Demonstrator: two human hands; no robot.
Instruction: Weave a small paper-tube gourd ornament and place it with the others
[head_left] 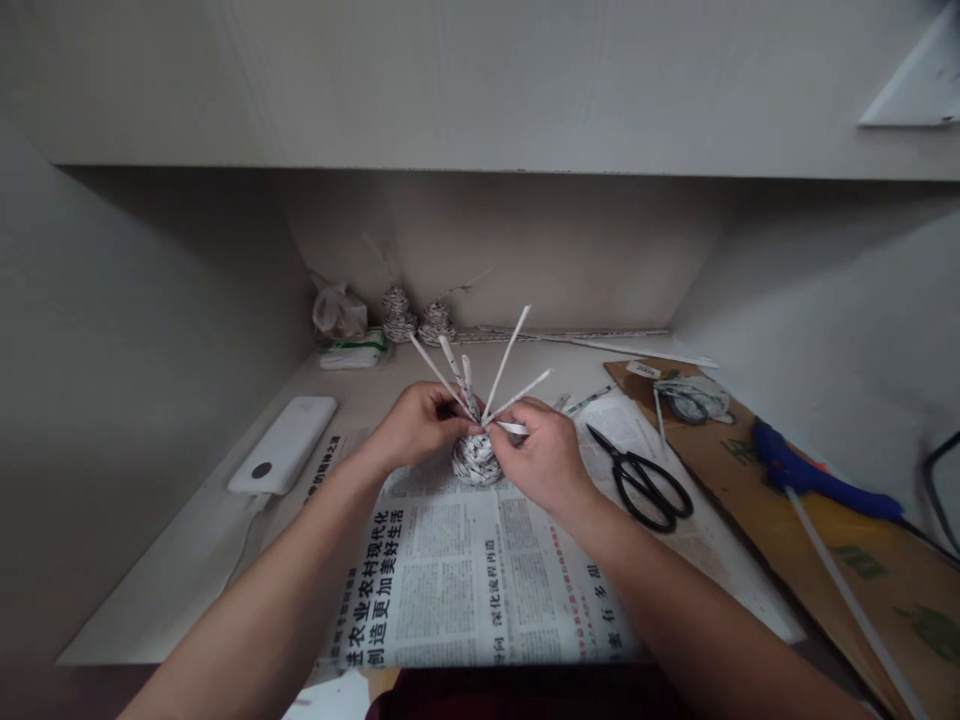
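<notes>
A small round weave of rolled newspaper strips [477, 462] stands on a newspaper sheet [450, 580], with several paper rods [510, 350] fanning upward from its narrow top. My left hand [421, 425] is closed at the left of that top, thumb and fingers pinching the base of the rods. From the right, my right hand [544, 450] pinches a white paper strip [513, 428] close against the same spot. The fingertips partly hide where the strip meets the weave.
Black scissors [641, 480] lie right of my hands. Farther right, cardboard [832, 540] carries a blue glue gun [817, 470]. A white power bank [283, 445] with a cable lies left. Two woven gourd-like pieces [399, 315] stand at the back wall, beside long paper rods [585, 338]. A shelf panel [480, 90] overhangs.
</notes>
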